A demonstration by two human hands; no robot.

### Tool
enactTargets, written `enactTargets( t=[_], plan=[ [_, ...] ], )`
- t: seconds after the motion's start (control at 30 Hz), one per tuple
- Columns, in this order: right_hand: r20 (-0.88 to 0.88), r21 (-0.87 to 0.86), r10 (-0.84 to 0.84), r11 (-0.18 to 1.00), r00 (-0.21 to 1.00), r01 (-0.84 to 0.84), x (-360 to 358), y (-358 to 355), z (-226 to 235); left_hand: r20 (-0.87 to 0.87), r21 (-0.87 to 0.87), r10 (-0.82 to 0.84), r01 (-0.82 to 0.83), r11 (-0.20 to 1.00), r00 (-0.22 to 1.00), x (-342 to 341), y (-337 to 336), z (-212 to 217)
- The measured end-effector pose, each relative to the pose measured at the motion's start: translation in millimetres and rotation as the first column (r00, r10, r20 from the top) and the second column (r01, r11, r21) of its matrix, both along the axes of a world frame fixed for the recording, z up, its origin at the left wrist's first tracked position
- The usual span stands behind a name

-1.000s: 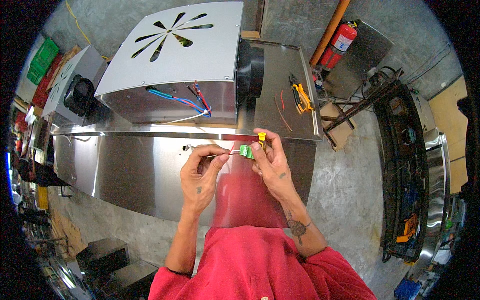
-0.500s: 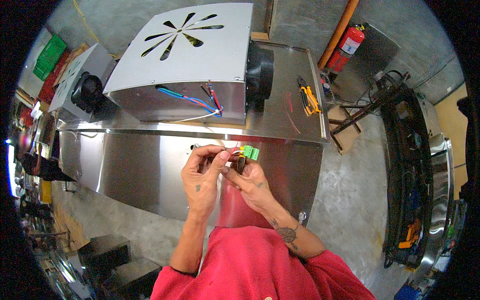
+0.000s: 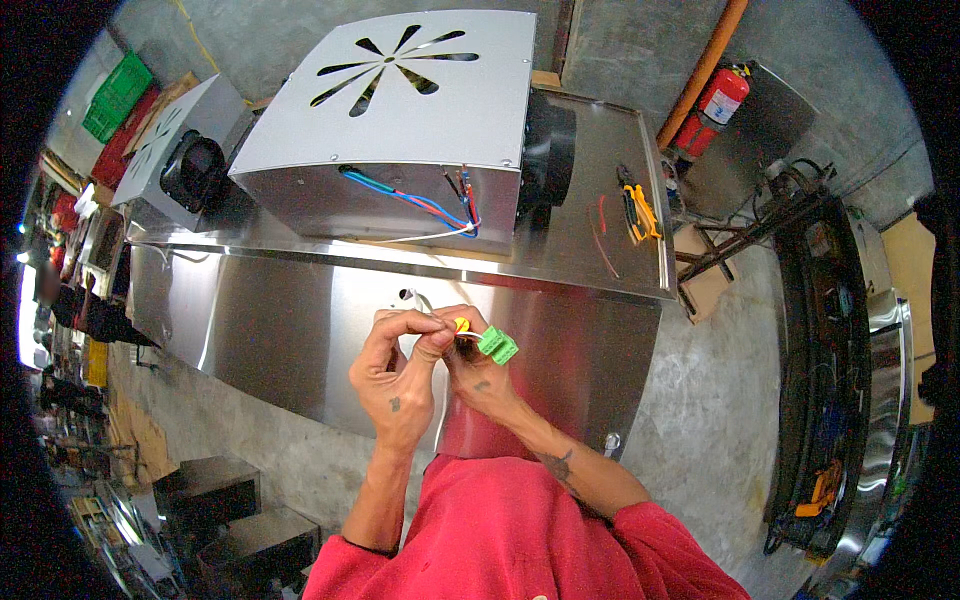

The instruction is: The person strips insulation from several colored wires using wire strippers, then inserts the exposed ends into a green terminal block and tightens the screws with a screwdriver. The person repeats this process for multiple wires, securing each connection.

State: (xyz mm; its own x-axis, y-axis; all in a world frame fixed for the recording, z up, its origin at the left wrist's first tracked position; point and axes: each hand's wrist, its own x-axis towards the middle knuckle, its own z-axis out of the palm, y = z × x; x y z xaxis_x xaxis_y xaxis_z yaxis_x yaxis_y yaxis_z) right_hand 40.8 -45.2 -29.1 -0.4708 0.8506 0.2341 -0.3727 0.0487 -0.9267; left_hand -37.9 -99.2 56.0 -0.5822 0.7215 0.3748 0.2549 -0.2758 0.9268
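Above the steel panel, my left hand point(image 3: 395, 375) pinches a thin white cable point(image 3: 420, 300) between thumb and fingers. Touching it on the right is my right hand point(image 3: 485, 388), its fingers closed and partly hidden behind the left fingertips. A yellow round end point(image 3: 462, 326) of a black-and-yellow tool shows at the right fingers; the rest of the tool is mostly hidden. Just right of the fingertips, a pair of green terminal block connectors point(image 3: 497, 345) hangs on short wires. Exactly which fingers support the connectors cannot be made out.
A metal box point(image 3: 400, 120) with petal-shaped slots stands ahead, blue and red wires point(image 3: 420, 203) emerging from its front. Yellow-handled pliers point(image 3: 638, 208) and wire scraps point(image 3: 603, 235) lie right of it. A smaller box point(image 3: 185, 150) stands left. A fire extinguisher point(image 3: 715, 105) is at the far right.
The right hand has turned and moved left, closer behind the left fingertips. The green connectors have tilted and dropped slightly. The tool's handle has swung so its yellow end shows.
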Motion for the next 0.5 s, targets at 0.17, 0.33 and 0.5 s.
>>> enactTargets(
  t=[0.17, 0.33, 0.5],
  plan=[
    [-0.027, 0.104, 0.014, 0.995, 1.000, -0.012, -7.1, 6.0, -3.0, -0.006, -0.003, 0.050, -0.050, 0.999, 0.999, -3.2, -3.2, 1.6],
    [0.023, 0.136, 0.023, 0.990, 0.999, -0.026, -3.4, 9.5, 1.1, 0.031, 0.021, 0.048, -0.049, 0.999, 0.998, -1.1, -2.4, 6.0],
    [-0.030, 0.184, 0.009, 0.983, 1.000, -0.003, -2.9, 11.4, 2.2, 0.007, 0.024, 0.044, -0.044, 0.999, 0.999, -0.6, -3.1, 7.1]
  ],
)
